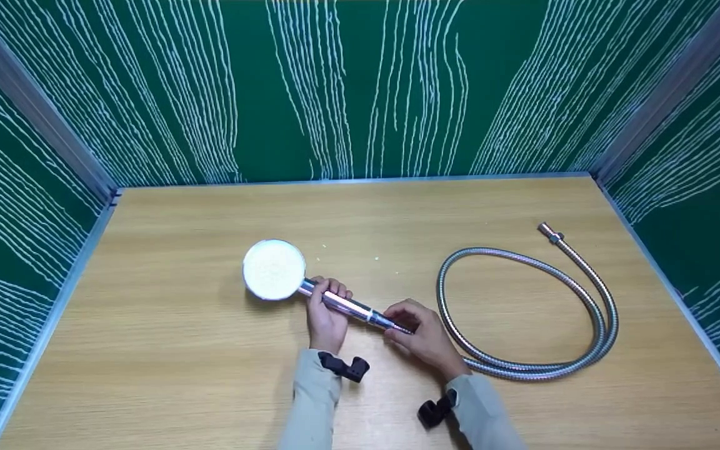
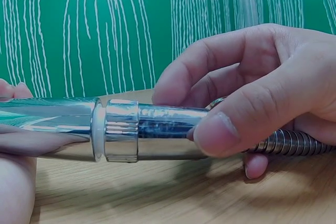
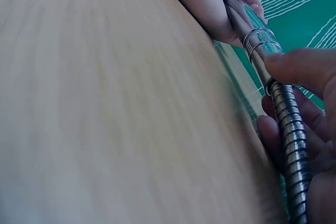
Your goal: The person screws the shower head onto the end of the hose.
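Our left hand point(image 1: 327, 319) grips the round white-faced chrome shower head point(image 1: 274, 270) over the wooden tabletop point(image 1: 179, 350); at the shower head's narrow end, our right hand point(image 1: 421, 335) pinches the smooth chrome sleeve point(image 2: 168, 129) of the ribbed metal hose point(image 1: 535, 376). We'd best keep both aligned while turning. The left wrist view shows grooves on the chrome collar point(image 2: 122, 132) that the head view loses.

The head view looks forward and down from high over the tabletop point(image 1: 166, 369), taking in both far corners. Both wrist views sit close, left low and near level, right steeply tilted, sharing the grooved collar point(image 2: 122, 131).
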